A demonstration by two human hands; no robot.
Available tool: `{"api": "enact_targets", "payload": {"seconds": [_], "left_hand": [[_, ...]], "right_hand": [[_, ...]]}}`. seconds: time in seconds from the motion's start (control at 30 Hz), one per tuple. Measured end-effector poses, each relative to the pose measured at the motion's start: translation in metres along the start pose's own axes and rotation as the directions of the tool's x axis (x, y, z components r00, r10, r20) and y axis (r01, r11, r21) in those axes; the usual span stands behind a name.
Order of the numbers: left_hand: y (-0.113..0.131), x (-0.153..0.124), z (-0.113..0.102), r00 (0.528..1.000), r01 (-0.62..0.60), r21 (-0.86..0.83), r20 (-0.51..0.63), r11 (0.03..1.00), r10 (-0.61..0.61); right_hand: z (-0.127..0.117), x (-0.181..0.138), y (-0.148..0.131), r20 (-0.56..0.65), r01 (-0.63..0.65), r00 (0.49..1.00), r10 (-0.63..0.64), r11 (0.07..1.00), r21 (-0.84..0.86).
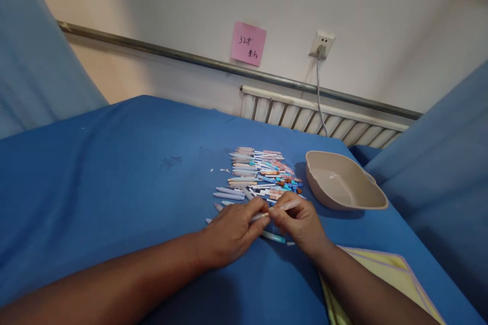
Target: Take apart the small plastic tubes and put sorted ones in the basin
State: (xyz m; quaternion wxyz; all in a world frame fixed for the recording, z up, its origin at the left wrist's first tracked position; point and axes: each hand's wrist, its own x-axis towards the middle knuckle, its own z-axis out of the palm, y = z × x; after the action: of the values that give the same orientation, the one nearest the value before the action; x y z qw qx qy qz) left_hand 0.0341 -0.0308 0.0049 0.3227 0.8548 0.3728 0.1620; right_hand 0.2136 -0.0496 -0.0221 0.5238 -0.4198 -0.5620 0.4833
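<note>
Over the blue cloth, my left hand (231, 231) and my right hand (303, 226) meet, both closed in a pinch. Between the left thumb and fingers lies a pale pen barrel (259, 217). My right fingers grip a pale pinkish pen part (290, 205) whose end touches or nearly touches that barrel; whether the two are joined I cannot tell. Just beyond the hands spreads a pile of pens and pen parts (244, 172), with pale barrels on the left and white, blue and orange pieces on the right. A teal-ended pen (274, 237) lies beneath the hands.
A beige basin (345, 183) stands to the right of the pile. At the lower right is a folded yellow cloth (385, 269), partly under my right forearm. Behind the table are a radiator (290, 114), a metal rail (183, 54) and a plugged-in cable (318, 86).
</note>
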Motion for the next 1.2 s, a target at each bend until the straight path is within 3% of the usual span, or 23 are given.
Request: {"api": "enact_targets", "payload": {"seconds": [0.1,0.2,0.27,0.37,0.5,0.63,0.73,0.83,0.93,1.0,1.1,1.2], "left_hand": [[-0.001,0.003,-0.005,1.0,-0.001,0.073,0.011,0.997,0.0],[-0.001,0.004,-0.01,1.0,0.014,0.133,0.02,0.991,-0.017],[-0.001,0.004,-0.012,0.999,0.012,0.162,0.035,0.987,-0.018],[-0.003,0.003,-0.012,0.999,0.002,0.178,0.031,0.984,-0.008],[-0.007,0.002,-0.011,1.0,-0.029,0.203,0.009,0.979,0.028],[-0.008,0.002,-0.011,0.999,-0.045,0.181,-0.002,0.982,0.046],[-0.009,0.001,-0.01,0.999,-0.048,0.171,0.013,0.984,0.046],[-0.008,0.0,-0.008,0.999,-0.045,0.211,0.013,0.977,0.043],[-0.008,0.002,-0.007,0.999,-0.042,0.279,0.04,0.959,0.032],[-0.008,0.003,-0.008,0.997,-0.043,0.289,0.067,0.956,0.025],[-0.01,0.006,-0.01,0.997,-0.039,0.226,0.079,0.973,0.022],[-0.012,0.006,-0.011,0.995,-0.052,0.151,0.095,0.987,0.038]], "right_hand": [[-0.006,0.001,-0.002,-0.006,0.046,0.999,-0.046,0.999,-0.022],[-0.015,0.001,-0.008,-0.008,0.211,0.976,-0.219,0.949,-0.235],[-0.02,0.001,-0.011,0.121,0.348,0.937,-0.328,0.841,-0.415],[-0.024,0.001,-0.011,0.306,0.469,0.883,-0.357,0.708,-0.528],[-0.025,0.002,-0.006,0.334,0.494,0.87,-0.364,0.639,-0.589],[-0.025,0.002,-0.004,0.308,0.456,0.89,-0.337,0.628,-0.631],[-0.024,0.002,-0.005,0.25,0.353,0.934,-0.254,0.749,-0.56],[-0.02,0.002,-0.003,0.162,0.122,0.985,-0.058,0.9,-0.418],[-0.018,0.002,-0.002,0.123,-0.011,0.991,0.059,0.932,-0.361],[-0.018,0.001,-0.003,0.135,0.089,0.99,-0.034,0.898,-0.431],[-0.023,0.0,-0.007,0.249,0.32,0.945,-0.212,0.759,-0.567],[-0.027,0.001,-0.011,0.388,0.455,0.888,-0.247,0.596,-0.662]]}}
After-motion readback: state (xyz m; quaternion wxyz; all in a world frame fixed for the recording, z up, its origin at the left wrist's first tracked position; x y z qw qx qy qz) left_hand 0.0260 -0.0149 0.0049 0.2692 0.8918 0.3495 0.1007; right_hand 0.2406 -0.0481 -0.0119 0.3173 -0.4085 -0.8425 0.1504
